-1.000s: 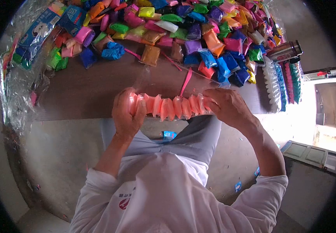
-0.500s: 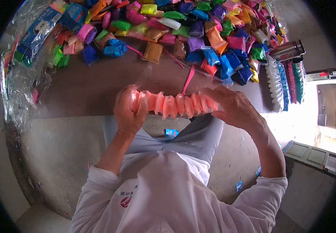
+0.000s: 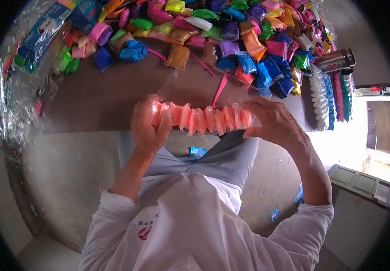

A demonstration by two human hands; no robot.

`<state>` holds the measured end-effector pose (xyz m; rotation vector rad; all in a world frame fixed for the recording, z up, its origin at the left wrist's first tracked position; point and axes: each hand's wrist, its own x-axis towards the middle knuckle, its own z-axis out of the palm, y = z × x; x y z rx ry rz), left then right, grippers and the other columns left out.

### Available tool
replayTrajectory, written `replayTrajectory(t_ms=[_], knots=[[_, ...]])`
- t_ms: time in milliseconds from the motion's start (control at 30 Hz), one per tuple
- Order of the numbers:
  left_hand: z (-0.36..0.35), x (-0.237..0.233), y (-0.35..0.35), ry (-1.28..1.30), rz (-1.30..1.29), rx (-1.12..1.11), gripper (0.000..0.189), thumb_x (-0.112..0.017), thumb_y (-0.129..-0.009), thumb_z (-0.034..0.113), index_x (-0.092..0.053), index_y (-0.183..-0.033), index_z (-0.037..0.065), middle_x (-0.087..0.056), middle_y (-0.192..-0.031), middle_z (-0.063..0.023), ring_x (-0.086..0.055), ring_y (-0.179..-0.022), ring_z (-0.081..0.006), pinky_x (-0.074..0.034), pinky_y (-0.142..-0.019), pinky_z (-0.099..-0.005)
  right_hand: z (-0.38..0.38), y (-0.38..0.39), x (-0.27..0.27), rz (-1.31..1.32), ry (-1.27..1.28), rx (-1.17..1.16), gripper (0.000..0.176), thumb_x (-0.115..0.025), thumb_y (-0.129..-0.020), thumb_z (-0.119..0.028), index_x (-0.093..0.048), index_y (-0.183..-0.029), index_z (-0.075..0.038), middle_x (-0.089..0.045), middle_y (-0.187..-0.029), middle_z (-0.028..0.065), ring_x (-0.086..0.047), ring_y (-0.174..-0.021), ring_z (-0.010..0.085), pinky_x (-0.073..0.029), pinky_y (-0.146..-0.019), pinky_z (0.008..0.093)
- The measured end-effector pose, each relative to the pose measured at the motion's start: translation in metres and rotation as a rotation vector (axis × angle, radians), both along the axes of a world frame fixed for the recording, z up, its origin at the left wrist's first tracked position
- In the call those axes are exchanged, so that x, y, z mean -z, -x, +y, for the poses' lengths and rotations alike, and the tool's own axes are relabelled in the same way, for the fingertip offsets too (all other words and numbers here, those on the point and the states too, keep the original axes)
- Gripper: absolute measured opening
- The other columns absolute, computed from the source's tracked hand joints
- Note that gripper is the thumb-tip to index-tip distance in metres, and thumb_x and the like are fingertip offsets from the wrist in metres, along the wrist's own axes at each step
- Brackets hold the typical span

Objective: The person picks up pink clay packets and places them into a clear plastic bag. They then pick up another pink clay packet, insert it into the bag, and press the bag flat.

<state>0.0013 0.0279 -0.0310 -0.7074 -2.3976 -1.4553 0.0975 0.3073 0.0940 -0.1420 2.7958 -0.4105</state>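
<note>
Left hand (image 3: 148,134), fingers clasped round the left end of a row of coral-pink packets (image 3: 207,119); right hand (image 3: 276,122), thumb and fingers parted at the row's right end; tabletop (image 3: 93,101) edge along the row.

Beyond me, a heap of colourful packets (image 3: 202,24) covers the far part of my brown table (image 3: 95,99), with a tan packet (image 3: 177,57) at its near edge. To my left lie a blue printed bag (image 3: 46,27) and crumpled clear plastic (image 3: 21,108). To my right I see a metallic cylinder (image 3: 334,61) on its side, near a white row of packets (image 3: 319,99). A blue wrapper (image 3: 196,152) lies on the floor (image 3: 77,180).
</note>
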Motion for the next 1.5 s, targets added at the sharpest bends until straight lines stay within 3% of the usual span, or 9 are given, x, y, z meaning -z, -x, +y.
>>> replayTrajectory(t_ms=[167, 267, 767, 900, 1067, 1100, 1200, 1367, 1500], knots=[[-0.001, 0.001, 0.0, -0.009, 0.026, 0.004, 0.036, -0.064, -0.083, 0.025, -0.058, -0.107, -0.002, -0.061, -0.103, -0.0198, -0.059, -0.093, -0.0361, -0.048, -0.082, -0.0404, 0.008, -0.006, 0.008, 0.175, 0.115, -0.083, 0.052, -0.079, -0.064, -0.01, -0.062, -0.114, -0.005, -0.063, -0.113, 0.0126, -0.062, -0.102, 0.0295, -0.051, -0.088, 0.0369], [-0.001, 0.002, -0.001, 0.009, -0.014, 0.002, 0.036, -0.061, -0.084, 0.02, -0.058, -0.113, -0.002, -0.062, -0.105, -0.0179, -0.062, -0.096, -0.0292, -0.048, -0.085, -0.0385, 0.015, -0.007, 0.016, 0.221, 0.129, -0.096, 0.036, -0.076, -0.067, -0.012, -0.064, -0.101, -0.004, -0.063, -0.107, 0.0111, -0.062, -0.098, 0.0288, -0.053, -0.082, 0.0378], [-0.002, -0.004, 0.0, 0.077, -0.016, 0.013, 0.037, -0.061, -0.087, 0.024, -0.057, -0.112, -0.003, -0.062, -0.104, -0.0185, -0.062, -0.095, -0.0288, -0.048, -0.084, -0.0383, 0.009, -0.018, 0.027, 0.39, 0.099, -0.113, 0.037, -0.079, -0.066, -0.016, -0.064, -0.099, -0.007, -0.061, -0.109, 0.0099, -0.065, -0.091, 0.0291, -0.055, -0.075, 0.0386], [-0.001, -0.004, -0.001, 0.026, -0.013, -0.011, 0.036, -0.065, -0.082, 0.026, -0.059, -0.105, -0.002, -0.061, -0.102, -0.0205, -0.059, -0.094, -0.0364, -0.048, -0.082, -0.0408, -0.009, -0.023, 0.02, 0.388, 0.082, -0.088, 0.041, -0.08, -0.064, -0.022, -0.061, -0.098, -0.007, -0.059, -0.105, 0.0077, -0.064, -0.083, 0.0267, -0.054, -0.072, 0.0364], [0.001, -0.005, -0.001, -0.036, -0.036, -0.015, 0.034, -0.065, -0.082, 0.023, -0.059, -0.105, -0.002, -0.061, -0.101, -0.0207, -0.06, -0.093, -0.0371, -0.049, -0.08, -0.0409, -0.044, -0.024, 0.032, 0.665, 0.084, -0.051, 0.055, -0.082, -0.061, -0.029, -0.063, -0.106, -0.004, -0.061, -0.111, 0.0107, -0.062, -0.096, 0.0292, -0.053, -0.078, 0.039], [0.0, -0.004, -0.001, -0.012, -0.018, -0.013, 0.034, -0.065, -0.082, 0.023, -0.059, -0.104, -0.002, -0.061, -0.101, -0.0206, -0.06, -0.092, -0.0371, -0.049, -0.08, -0.0408, -0.05, -0.021, 0.037, 0.679, 0.049, -0.085, 0.059, -0.077, -0.065, -0.035, -0.06, -0.116, -0.009, -0.056, -0.118, 0.0121, -0.055, -0.108, 0.0289, -0.045, -0.092, 0.0434], [-0.001, -0.004, -0.003, 0.017, -0.027, -0.022, 0.034, -0.065, -0.083, 0.023, -0.059, -0.104, -0.002, -0.061, -0.101, -0.0206, -0.06, -0.092, -0.0371, -0.049, -0.079, -0.0409, -0.074, -0.007, 0.033, 0.671, 0.022, -0.081, 0.064, -0.072, -0.069, -0.043, -0.057, -0.121, -0.009, -0.055, -0.122, 0.013, -0.05, -0.116, 0.0284, -0.039, -0.097, 0.0438], [-0.003, -0.007, 0.0, 0.031, -0.02, 0.018, 0.037, -0.06, -0.089, 0.027, -0.057, -0.112, -0.001, -0.062, -0.103, -0.019, -0.062, -0.094, -0.0315, -0.048, -0.083, -0.038, -0.077, 0.015, 0.065, 0.658, 0.048, -0.112, 0.065, -0.067, -0.074, -0.047, -0.052, -0.125, -0.011, -0.059, -0.103, 0.0067, -0.054, -0.091, 0.0254, -0.041, -0.083, 0.0412], [-0.004, -0.002, 0.001, 0.021, 0.028, 0.027, 0.038, -0.06, -0.088, 0.027, -0.057, -0.112, -0.002, -0.061, -0.105, -0.02, -0.061, -0.096, -0.0324, -0.047, -0.085, -0.0394, -0.076, 0.015, 0.066, 0.624, 0.009, -0.079, 0.063, -0.067, -0.074, -0.045, -0.053, -0.124, -0.009, -0.059, -0.101, 0.0065, -0.054, -0.091, 0.0251, -0.041, -0.083, 0.0405]])
